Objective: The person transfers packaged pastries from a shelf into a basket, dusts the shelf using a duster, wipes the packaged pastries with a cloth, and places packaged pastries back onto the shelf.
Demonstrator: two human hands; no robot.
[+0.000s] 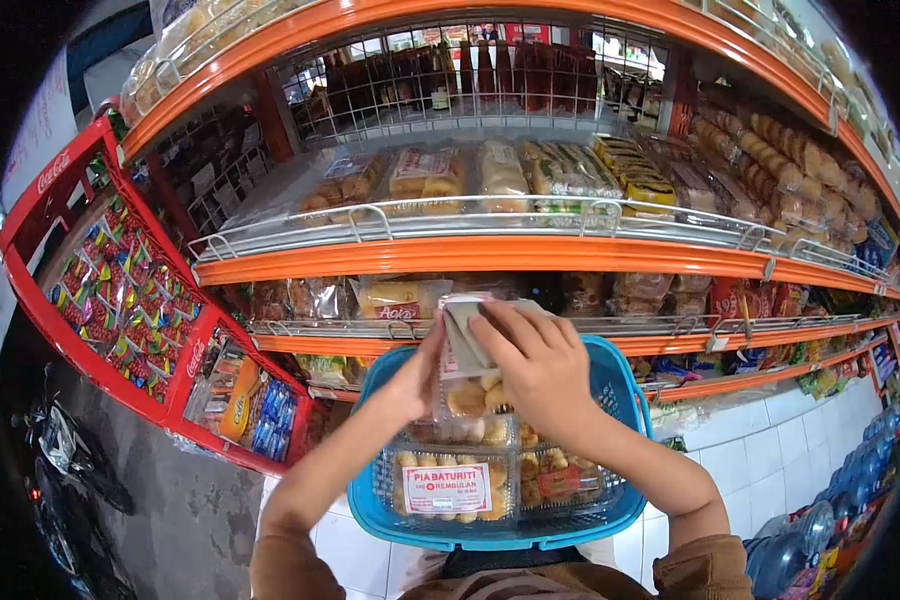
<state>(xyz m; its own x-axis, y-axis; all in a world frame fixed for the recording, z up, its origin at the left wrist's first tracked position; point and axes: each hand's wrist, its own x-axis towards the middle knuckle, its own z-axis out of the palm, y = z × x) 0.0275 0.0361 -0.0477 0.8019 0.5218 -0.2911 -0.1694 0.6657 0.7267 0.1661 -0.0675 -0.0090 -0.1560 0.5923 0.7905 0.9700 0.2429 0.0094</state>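
My left hand point(422, 378) is closed on the left edge of a clear plastic pastry pack point(465, 398), held upright above the basket. Round, golden pastries show through its lower part. My right hand point(542, 362) presses a folded grey cloth point(464, 338) against the pack's upper front, its fingers bent over the cloth. Under both hands is a blue plastic basket point(362, 495). Inside it lie several more clear pastry packs, one with a white and red label point(447, 489) reading "Pia Baturiti", another with a red label point(568, 482).
Orange-edged shelves point(490, 254) with wire rails carry packaged breads point(425, 172) in front. On the left stands a red Coca-Cola rack point(185, 365) of hanging sachets. Blue water bottles point(785, 555) line the floor at right; a motorcycle point(70, 450) is at far left.
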